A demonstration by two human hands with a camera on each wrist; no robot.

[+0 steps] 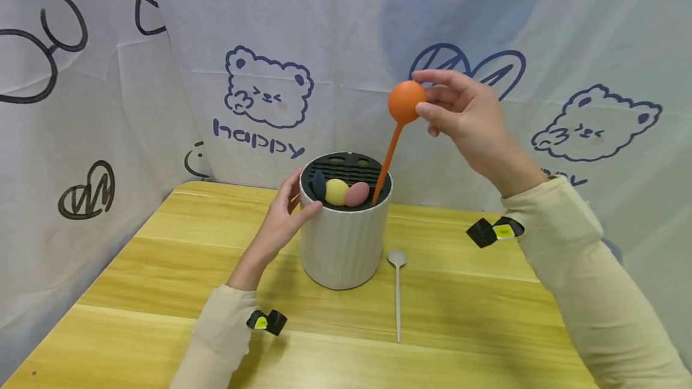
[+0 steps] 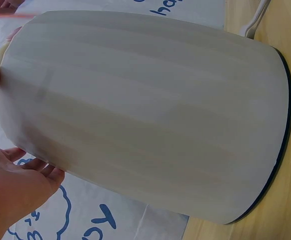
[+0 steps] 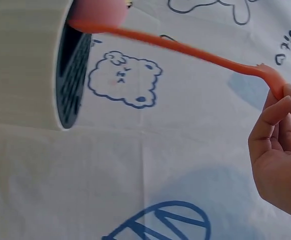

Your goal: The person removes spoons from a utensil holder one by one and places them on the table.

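My right hand (image 1: 467,119) pinches the round bowl of an orange spoon (image 1: 406,102) between thumb and fingers. The spoon slants bowl up, and its thin handle tip reaches into the slotted black top (image 1: 348,164) of a white ribbed utensil holder (image 1: 342,245). Around the holder's upper left side, my left hand (image 1: 278,221) holds it, with the thumb near the front rim. Dark blue (image 1: 319,185), yellow (image 1: 337,192) and pink (image 1: 357,194) spoon bowls stick up from the top; the holder hides their handles. The right wrist view shows the orange handle (image 3: 185,48) passing the pink bowl.
A light grey spoon (image 1: 397,284) lies on the wooden table (image 1: 476,317), right of the holder, its bowl toward the back. White cloth (image 1: 346,29) printed with bears and hearts hangs behind the table and along its left side.
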